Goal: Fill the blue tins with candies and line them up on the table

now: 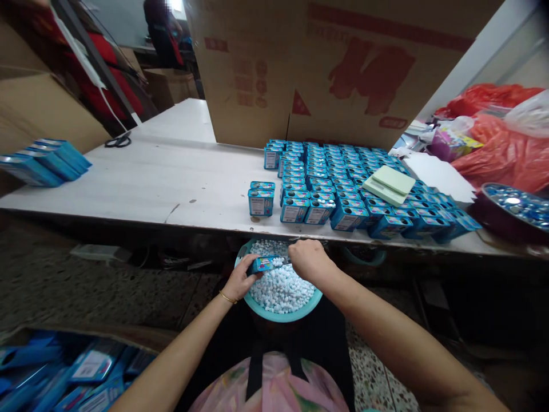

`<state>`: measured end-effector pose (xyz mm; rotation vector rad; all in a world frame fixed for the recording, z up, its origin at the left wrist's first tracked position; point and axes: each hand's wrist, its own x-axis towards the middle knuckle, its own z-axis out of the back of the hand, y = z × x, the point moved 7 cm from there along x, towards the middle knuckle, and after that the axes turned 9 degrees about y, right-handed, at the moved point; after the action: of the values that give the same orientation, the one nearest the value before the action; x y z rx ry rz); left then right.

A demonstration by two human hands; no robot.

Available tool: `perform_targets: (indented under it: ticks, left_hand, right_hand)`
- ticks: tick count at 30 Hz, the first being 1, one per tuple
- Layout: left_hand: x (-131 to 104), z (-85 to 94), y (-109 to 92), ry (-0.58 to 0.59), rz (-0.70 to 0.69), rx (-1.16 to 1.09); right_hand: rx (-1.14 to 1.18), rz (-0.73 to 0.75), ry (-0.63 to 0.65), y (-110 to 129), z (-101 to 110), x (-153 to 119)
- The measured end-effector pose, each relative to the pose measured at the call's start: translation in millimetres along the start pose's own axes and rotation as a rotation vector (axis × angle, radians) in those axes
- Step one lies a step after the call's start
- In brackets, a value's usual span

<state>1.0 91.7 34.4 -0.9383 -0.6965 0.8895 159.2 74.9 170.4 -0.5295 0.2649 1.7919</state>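
My left hand [241, 278] is wrapped round a small blue box [265, 264], tilted over a teal basin [281, 316] on my lap. White pellets [283, 289] fill much of the basin, and some lie at the box's right end. My right hand [309, 260] is closed in a fist just right of the box; a thin, dark scoop-like tool seems to be in it, mostly hidden by the fingers. On the white table beyond, many blue boxes [294, 210] stand in rows, and white pellets show on top of one front box.
A pale green scale [389, 184] rests on the box rows. Behind them stands a large cardboard carton [300, 74]. Scissors [118, 141] and more blue boxes [47, 162] are at the left. A dark bowl [514, 220] and red bags [493, 137] sit right. A person [162, 31] is behind.
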Motion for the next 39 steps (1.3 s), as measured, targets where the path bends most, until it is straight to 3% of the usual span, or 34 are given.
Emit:
perform_targets:
  ticks: [8,14,18,21,24,26,28,31,34,36,39]
  left_hand:
    - [-2,9.8,-2,-0.044,0.027,-0.040]
    - [-6,10.3,0,-0.100,0.087,-0.178]
    - [-8,29.0,-11,-0.182,0.080,-0.262]
    - [15,48.9,-32,-0.207,0.033,-0.327]
    - [60,64.1,-50,-0.179,-0.042,-0.343]
    - [89,70.4,-51,-0.171,-0.056,-0.322]
    - [109,74.3,-41,-0.179,-0.022,-0.278]
    - [114,88.3,-34,-0.308,-0.008,-0.092]
    - [104,104.2,-55,-0.422,-0.123,0.251]
    - [104,105.5,-72,-0.360,-0.181,0.436]
    - [106,99.8,-84,-0.223,-0.173,0.539]
  right_hand:
    - [0.011,-0.052,-0.080,-19,15,-12]
    - [0.082,-0.096,-0.103,-45,-1,-25]
    - [0.230,-0.150,-0.194,-81,-22,-37]
    - [0.364,-0.150,-0.218,-99,-44,-41]
    - [0.504,-0.143,-0.231,-104,-62,-41]
    - [0.574,-0.142,-0.250,-104,-71,-41]
    - [0.626,-0.126,-0.261,-101,-79,-42]
    - [0.679,-0.086,-0.259,-100,-89,-44]
    - [0.712,-0.063,-0.253,-104,-96,-45]
    - [0.733,-0.063,-0.247,-107,-98,-45]
    - [0.757,-0.064,-0.248,-107,-97,-42]
